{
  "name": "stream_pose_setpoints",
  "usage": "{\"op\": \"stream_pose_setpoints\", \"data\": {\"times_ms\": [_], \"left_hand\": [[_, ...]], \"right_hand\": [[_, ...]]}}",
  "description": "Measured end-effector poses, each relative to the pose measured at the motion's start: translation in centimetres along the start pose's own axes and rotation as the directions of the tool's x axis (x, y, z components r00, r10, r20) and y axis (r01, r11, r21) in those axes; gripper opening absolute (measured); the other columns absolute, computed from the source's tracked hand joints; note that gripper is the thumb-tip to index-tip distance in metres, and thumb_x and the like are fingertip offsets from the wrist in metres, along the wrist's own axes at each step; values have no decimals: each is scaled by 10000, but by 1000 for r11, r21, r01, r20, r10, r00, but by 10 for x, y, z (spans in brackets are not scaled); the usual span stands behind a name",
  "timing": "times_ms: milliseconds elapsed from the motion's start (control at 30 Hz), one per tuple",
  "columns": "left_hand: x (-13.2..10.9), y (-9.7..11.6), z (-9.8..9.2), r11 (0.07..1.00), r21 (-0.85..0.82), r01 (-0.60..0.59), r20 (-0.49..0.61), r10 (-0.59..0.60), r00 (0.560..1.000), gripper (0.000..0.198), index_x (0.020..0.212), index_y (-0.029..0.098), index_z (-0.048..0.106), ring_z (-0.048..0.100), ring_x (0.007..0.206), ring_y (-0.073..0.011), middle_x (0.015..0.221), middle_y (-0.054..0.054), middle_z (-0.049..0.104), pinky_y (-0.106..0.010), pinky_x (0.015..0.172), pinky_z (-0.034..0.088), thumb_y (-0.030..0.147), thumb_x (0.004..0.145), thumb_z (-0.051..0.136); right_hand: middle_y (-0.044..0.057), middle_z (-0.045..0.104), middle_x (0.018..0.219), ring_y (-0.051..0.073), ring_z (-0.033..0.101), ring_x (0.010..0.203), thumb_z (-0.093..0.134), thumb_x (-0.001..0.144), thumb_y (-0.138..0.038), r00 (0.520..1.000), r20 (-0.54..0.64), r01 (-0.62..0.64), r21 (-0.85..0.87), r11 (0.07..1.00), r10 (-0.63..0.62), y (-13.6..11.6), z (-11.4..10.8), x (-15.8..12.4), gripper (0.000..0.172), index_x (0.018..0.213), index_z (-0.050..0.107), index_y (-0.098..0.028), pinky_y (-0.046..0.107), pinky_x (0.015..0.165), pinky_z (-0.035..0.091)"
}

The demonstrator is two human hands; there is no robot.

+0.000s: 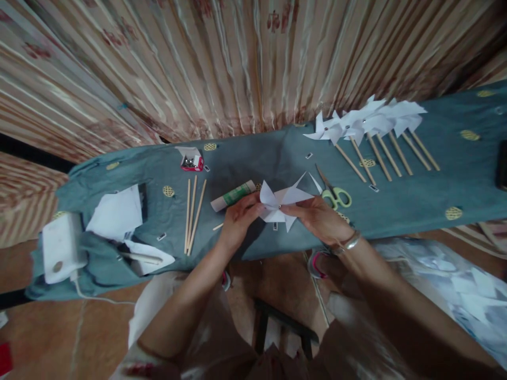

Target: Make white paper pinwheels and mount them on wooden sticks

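A white paper pinwheel (282, 202) is held just above the teal cloth (415, 179) covering the table. My left hand (237, 220) pinches its left side with closed fingers. From the right, my right hand (319, 217) grips its middle and lower edge; a bangle sits on that wrist. A small pin shows at the pinwheel's centre. A glue stick (233, 195) lies just behind my left hand. Green-handled scissors (335, 193) lie just behind my right hand.
Three wooden sticks (193, 215) lie left of my hands. A red box of pins (192, 161) sits further back. Several finished pinwheels on sticks (372, 132) lie at the back right. Paper scraps (116, 214) and a white charger block (61, 248) rest at the left end.
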State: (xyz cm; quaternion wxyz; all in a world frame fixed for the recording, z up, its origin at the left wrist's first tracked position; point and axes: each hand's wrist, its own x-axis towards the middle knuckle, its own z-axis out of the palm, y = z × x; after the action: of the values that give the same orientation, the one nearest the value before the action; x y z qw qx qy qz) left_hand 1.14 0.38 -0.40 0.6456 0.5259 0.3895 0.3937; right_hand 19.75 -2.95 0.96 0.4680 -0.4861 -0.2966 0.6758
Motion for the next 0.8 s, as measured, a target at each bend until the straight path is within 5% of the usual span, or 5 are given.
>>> {"op": "stream_pose_setpoints", "data": {"times_ms": [233, 800], "left_hand": [[0, -2, 7, 955, -192, 226, 59, -219, 974, 348, 837, 166, 787, 685, 773, -178, 841, -28, 775, -312, 822, 517, 332, 556, 910], [2, -3, 8, 919, -289, 267, -1, -279, 960, 304, 776, 164, 795, 643, 697, -151, 756, -21, 759, -272, 723, 483, 301, 528, 905]], "right_hand": [[18, 791, 835, 197, 716, 804, 884, 621, -390, 999, 41, -7, -13, 1000, 7, 4, 7, 0, 256, 799, 789, -233, 371, 868, 562], [11, 788, 901, 185, 710, 833, 889, 640, -368, 1000, 19, 9, -89, 996, -8, 7, 4, 3, 269, 857, 785, -246, 388, 880, 561]]}}
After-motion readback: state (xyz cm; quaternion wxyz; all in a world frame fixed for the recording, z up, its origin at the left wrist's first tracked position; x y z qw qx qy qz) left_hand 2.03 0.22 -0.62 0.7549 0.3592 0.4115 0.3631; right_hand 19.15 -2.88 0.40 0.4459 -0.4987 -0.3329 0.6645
